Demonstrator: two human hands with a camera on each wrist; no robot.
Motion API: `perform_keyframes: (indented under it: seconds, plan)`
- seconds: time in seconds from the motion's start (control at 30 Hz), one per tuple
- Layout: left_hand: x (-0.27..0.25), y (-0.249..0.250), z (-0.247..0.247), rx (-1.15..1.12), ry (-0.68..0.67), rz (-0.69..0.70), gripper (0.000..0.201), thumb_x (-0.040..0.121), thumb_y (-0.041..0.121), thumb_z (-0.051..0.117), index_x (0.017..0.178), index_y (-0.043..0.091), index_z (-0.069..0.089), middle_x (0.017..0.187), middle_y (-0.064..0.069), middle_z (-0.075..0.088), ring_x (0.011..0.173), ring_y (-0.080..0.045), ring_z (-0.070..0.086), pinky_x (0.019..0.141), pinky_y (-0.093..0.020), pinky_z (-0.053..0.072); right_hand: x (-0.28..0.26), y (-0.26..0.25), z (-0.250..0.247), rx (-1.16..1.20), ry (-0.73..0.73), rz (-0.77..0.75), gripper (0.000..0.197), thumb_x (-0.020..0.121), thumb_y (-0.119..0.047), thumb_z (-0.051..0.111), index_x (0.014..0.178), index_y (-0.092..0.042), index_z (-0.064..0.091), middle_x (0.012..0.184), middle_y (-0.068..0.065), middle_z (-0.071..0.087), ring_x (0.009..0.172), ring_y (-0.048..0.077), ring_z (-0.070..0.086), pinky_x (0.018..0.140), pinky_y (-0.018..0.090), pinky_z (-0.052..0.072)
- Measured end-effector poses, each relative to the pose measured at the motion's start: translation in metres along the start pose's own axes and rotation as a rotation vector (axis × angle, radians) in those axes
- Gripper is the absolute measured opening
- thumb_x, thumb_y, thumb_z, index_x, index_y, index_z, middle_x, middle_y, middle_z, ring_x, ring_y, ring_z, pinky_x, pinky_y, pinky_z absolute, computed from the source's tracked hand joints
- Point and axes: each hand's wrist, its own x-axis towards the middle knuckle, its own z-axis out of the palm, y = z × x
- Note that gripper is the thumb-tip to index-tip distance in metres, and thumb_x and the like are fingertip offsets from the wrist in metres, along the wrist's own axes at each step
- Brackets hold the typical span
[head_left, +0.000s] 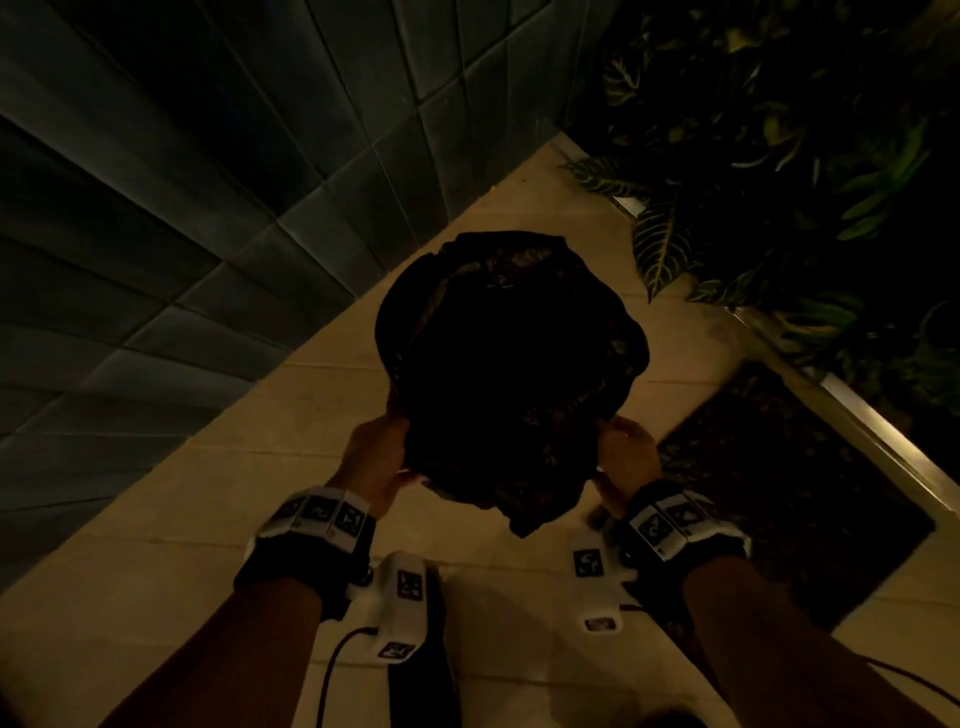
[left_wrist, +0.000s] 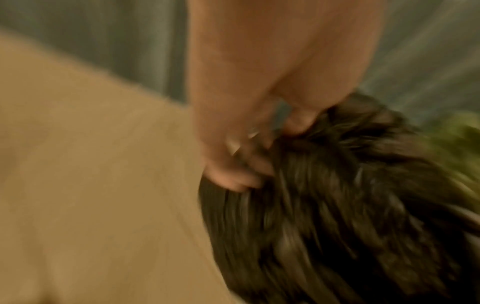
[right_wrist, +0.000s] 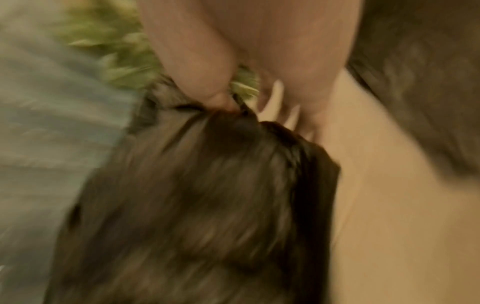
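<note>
A dark, crinkled plastic bag hangs in front of me above the beige tiled floor, in dim light. My left hand grips its near left edge and my right hand grips its near right edge. In the blurred left wrist view, the fingers of my left hand are curled into bunched folds of the bag. The right wrist view, also blurred, has my right hand pinching a gathered fold of the bag. What the bag holds is hidden.
A grey tiled wall runs along the left. Leafy plants fill the upper right behind a metal edging strip. A dark mat lies on the floor at the right.
</note>
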Motion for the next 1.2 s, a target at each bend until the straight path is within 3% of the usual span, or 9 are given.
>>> perform_keyframes:
  seconds: [0.1,0.17,0.3,0.4,0.5,0.63,0.93,1.13,1.2]
  plan:
    - [0.013,0.021,-0.018,0.303,0.302,0.069,0.013,0.092,0.02,0.047,0.086,0.018,0.059,0.098,-0.01,0.059,0.092,-0.029,0.059,0.079,-0.042,0.049,-0.007,-0.015,-0.023,0.078,0.093,0.027,0.044,0.084,-0.022,0.056,0.126,-0.016,0.045,0.103,0.009,0.061,0.083,0.022,0.058,0.067,0.034,0.05]
    - [0.017,0.043,-0.022,0.313,0.438,0.309,0.006,0.089,0.022,0.053,0.096,0.021,0.054,0.102,-0.006,0.057,0.092,-0.026,0.057,0.08,-0.041,0.05,-0.014,-0.035,-0.036,0.122,0.108,-0.045,0.048,0.084,-0.025,0.052,0.13,-0.027,0.038,0.106,0.002,0.058,0.09,0.024,0.059,0.07,0.039,0.053]
    - [0.028,0.093,-0.001,0.615,0.087,0.604,0.051,0.092,0.026,0.056,0.14,0.025,0.038,0.134,0.005,0.044,0.123,-0.012,0.044,0.099,-0.029,0.04,-0.029,-0.068,-0.031,-0.065,-0.214,-0.172,0.055,0.084,-0.04,0.062,0.129,-0.046,0.031,0.115,-0.004,0.055,0.106,0.023,0.057,0.079,0.05,0.055]
    - [0.05,0.107,0.01,0.82,0.034,0.448,0.05,0.094,0.016,0.048,0.142,0.024,0.039,0.143,-0.008,0.047,0.131,-0.029,0.044,0.111,-0.039,0.036,-0.023,-0.07,-0.011,-0.25,-0.282,-0.233,0.072,0.079,-0.03,0.073,0.138,-0.03,0.033,0.116,-0.007,0.055,0.112,0.019,0.055,0.088,0.04,0.053]
    - [0.057,0.1,0.002,0.826,0.117,0.391,0.046,0.09,0.005,0.043,0.133,0.017,0.05,0.134,-0.016,0.053,0.122,-0.038,0.051,0.104,-0.049,0.042,-0.013,-0.064,0.001,-0.305,-0.184,-0.258,0.06,0.081,-0.02,0.071,0.133,-0.024,0.042,0.125,0.002,0.058,0.115,0.026,0.057,0.097,0.048,0.05]
    - [0.055,0.084,-0.009,0.863,0.198,0.389,0.038,0.091,0.009,0.039,0.126,0.016,0.053,0.126,-0.02,0.057,0.11,-0.04,0.056,0.091,-0.044,0.05,-0.01,-0.054,0.005,-0.234,-0.085,-0.25,0.046,0.082,-0.03,0.068,0.124,-0.021,0.051,0.119,0.005,0.063,0.107,0.029,0.062,0.091,0.052,0.052]
    - [0.029,0.077,-0.006,0.669,0.266,0.306,0.042,0.09,0.001,0.039,0.13,0.005,0.048,0.126,-0.022,0.054,0.103,-0.036,0.056,0.075,-0.033,0.046,-0.036,-0.066,-0.001,-0.492,0.14,-0.071,0.072,0.068,-0.068,0.064,0.122,-0.029,0.035,0.135,0.012,0.032,0.122,0.04,0.041,0.102,0.05,0.042]
    - [0.009,0.083,-0.005,0.502,0.284,0.228,0.036,0.088,0.005,0.045,0.122,0.014,0.049,0.124,-0.016,0.055,0.103,-0.041,0.058,0.082,-0.055,0.055,-0.056,-0.098,0.007,-0.013,-0.118,0.086,0.044,0.084,-0.036,0.067,0.116,-0.028,0.038,0.111,0.007,0.055,0.091,0.029,0.06,0.066,0.045,0.058]
    - [0.006,0.093,0.0,0.462,0.267,0.214,0.039,0.089,0.004,0.045,0.127,0.013,0.048,0.124,-0.014,0.054,0.106,-0.04,0.057,0.081,-0.055,0.056,-0.056,-0.11,0.015,0.019,-0.119,-0.007,0.039,0.086,-0.028,0.065,0.117,-0.025,0.042,0.113,0.011,0.059,0.095,0.032,0.062,0.069,0.045,0.056]
